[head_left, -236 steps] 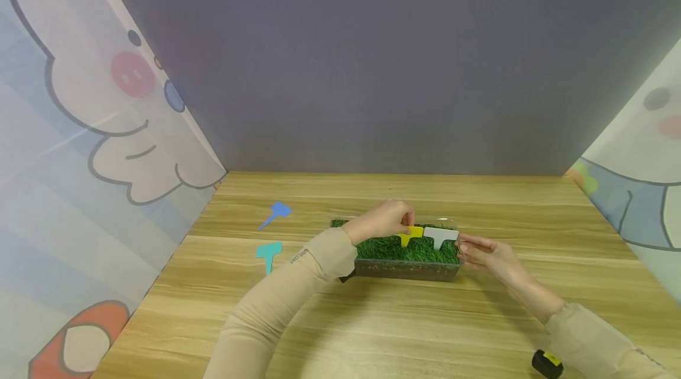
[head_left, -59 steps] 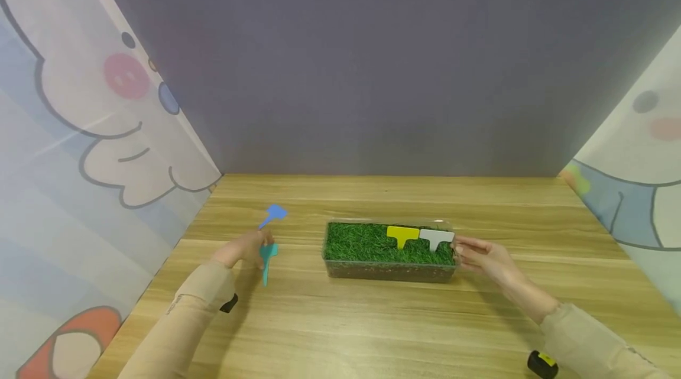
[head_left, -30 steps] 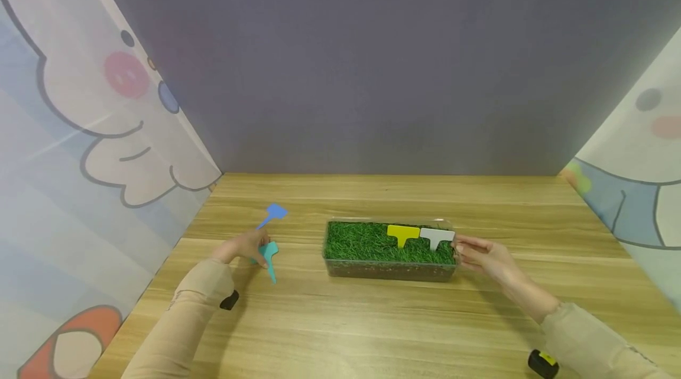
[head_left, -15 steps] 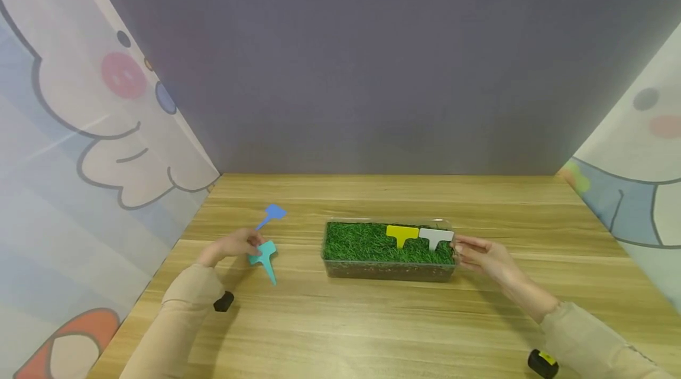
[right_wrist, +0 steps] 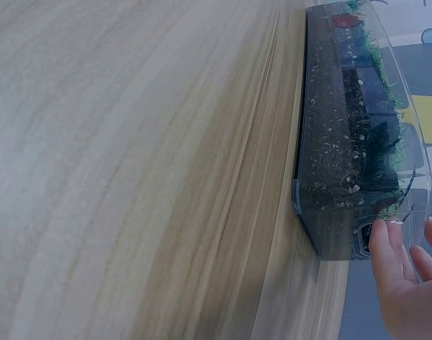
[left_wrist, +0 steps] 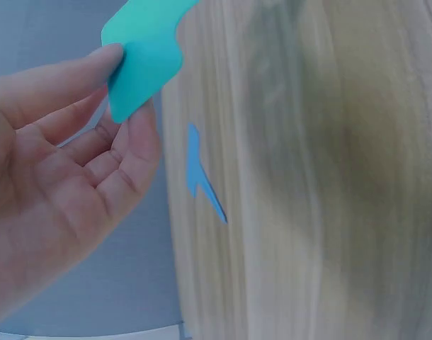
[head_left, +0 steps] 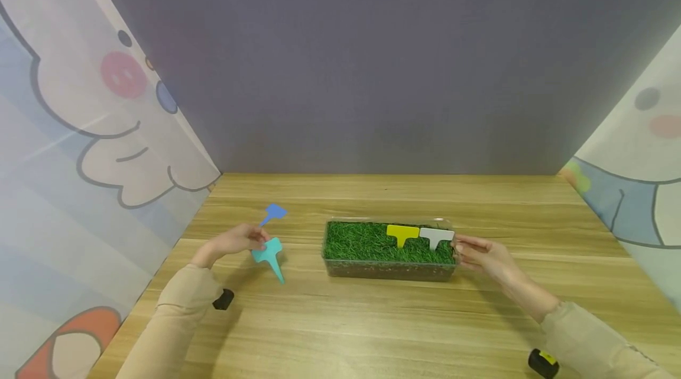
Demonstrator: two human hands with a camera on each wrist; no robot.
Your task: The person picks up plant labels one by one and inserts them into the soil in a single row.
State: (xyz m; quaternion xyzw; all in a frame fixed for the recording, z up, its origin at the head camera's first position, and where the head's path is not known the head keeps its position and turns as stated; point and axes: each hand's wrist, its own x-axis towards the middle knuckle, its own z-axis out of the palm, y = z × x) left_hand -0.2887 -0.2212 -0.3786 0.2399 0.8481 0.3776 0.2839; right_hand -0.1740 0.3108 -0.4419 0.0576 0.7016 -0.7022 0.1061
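**Teal marker point(head_left: 268, 252) in hand, trough point(head_left: 391, 271) touched**

Left hand point(head_left: 236, 239) pinches the teal marker by its broad head, thumb on one face, fingers behind; stem slants down, seemingly clear of the desk point(head_left: 383, 326); blue marker point(head_left: 275, 211) lies just beyond. Right hand point(head_left: 492, 258), fingers loosely bent, touches the trough's right end; cannot tell whether it grips. Yellow marker point(head_left: 402, 232) and white marker point(head_left: 437, 234) stand side by side in the grass point(head_left: 359, 240). Handling, my judgement: pinch firmly but only on the head, leaving the stem free; point the stem downward, without twist; mind the nearby blue marker; right hand's pressure light, enough to steady the trough.
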